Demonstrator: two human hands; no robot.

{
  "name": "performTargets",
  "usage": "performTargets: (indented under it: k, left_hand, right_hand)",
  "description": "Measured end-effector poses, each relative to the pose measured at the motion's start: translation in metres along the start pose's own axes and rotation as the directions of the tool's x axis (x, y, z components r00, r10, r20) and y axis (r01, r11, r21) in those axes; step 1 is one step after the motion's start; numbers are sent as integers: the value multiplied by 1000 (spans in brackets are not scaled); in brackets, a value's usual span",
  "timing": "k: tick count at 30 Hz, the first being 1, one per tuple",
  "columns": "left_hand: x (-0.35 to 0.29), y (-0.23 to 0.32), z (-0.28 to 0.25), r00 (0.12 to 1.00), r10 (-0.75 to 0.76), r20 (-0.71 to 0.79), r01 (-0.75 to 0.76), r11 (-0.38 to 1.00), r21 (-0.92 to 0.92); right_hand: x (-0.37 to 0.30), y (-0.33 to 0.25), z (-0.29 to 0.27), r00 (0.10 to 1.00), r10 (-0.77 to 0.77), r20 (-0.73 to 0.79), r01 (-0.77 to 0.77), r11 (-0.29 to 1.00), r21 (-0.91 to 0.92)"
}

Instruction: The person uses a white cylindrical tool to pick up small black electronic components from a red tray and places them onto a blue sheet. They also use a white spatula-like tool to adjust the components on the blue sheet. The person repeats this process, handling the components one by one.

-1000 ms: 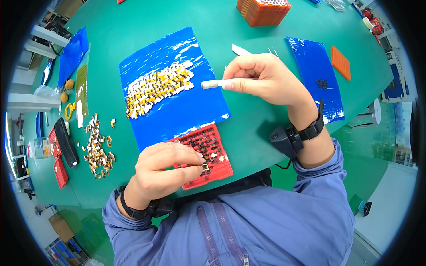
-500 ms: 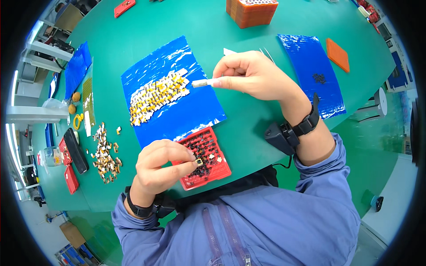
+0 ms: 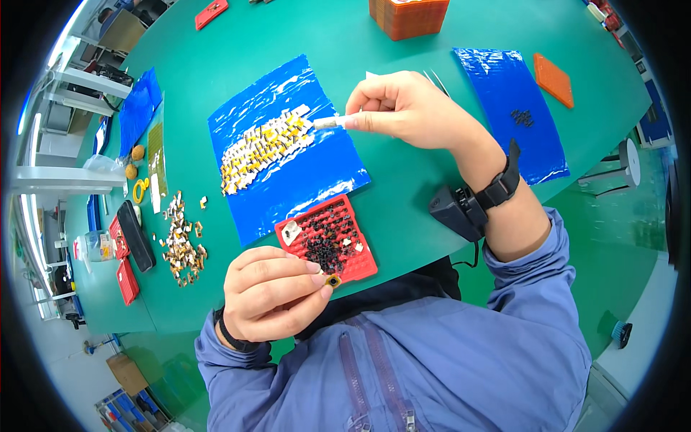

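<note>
My left hand (image 3: 277, 294) pinches a small square part (image 3: 332, 281) with a gold rim and dark centre, at the near edge of the red tray (image 3: 364, 268). Many tiny black pieces (image 3: 324, 252) fill that tray, along with a few white bits. Between thumb and forefinger, my right hand (image 3: 410, 111) grips a short pale stick (image 3: 327, 123). Its free tip points left, beside the rows of white-and-yellow pieces (image 3: 266, 147) on the blue sheet (image 3: 288, 205). What lies under my curled right fingers is hidden.
Loose gold-and-white parts (image 3: 186, 241) lie in a heap on the green table (image 3: 403, 216), near a black case (image 3: 135, 234) and yellow scissors (image 3: 140, 189). Another blue sheet (image 3: 511, 108) bears black bits. An orange stack (image 3: 408, 18) stands at the back.
My left hand has moved nearer to me, bringing the small square part from over the tray to its near edge. The view has shifted slightly; my right hand keeps the stick.
</note>
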State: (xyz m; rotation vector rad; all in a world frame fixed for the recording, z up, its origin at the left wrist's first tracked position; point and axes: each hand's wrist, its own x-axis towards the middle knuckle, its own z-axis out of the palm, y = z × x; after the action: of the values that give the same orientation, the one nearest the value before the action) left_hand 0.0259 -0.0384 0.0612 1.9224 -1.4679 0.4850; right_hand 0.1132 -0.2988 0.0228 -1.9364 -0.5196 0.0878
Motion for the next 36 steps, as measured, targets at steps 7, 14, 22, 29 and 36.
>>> performTargets:
  k: [7, 14, 22, 29, 36]
  left_hand:
    - [-2, 2, 1, 1000, 3, -8, -3, 1000, 11]
    - [-4, 0, 1, 1000, -8, -9, 8, 1000, -11]
    - [-3, -3, 1, 999, -39, -15, 38, 999, -34]
    - [-1, -14, 6, 984, -174, -33, 171, 982, -83]
    - [28, -52, -1, 834, -540, 111, 539, 841, 49]
  right_hand:
    - [0, -3, 1, 1000, 19, 13, -19, 1000, -4]
    - [0, -4, 2, 997, 79, 20, -79, 997, 18]
    - [1, 0, 2, 999, 26, 20, -25, 999, -37]
    - [4, 7, 2, 1000, 2, -5, -2, 1000, -9]
    - [2, 3, -1, 998, 30, -62, -31, 999, -13]
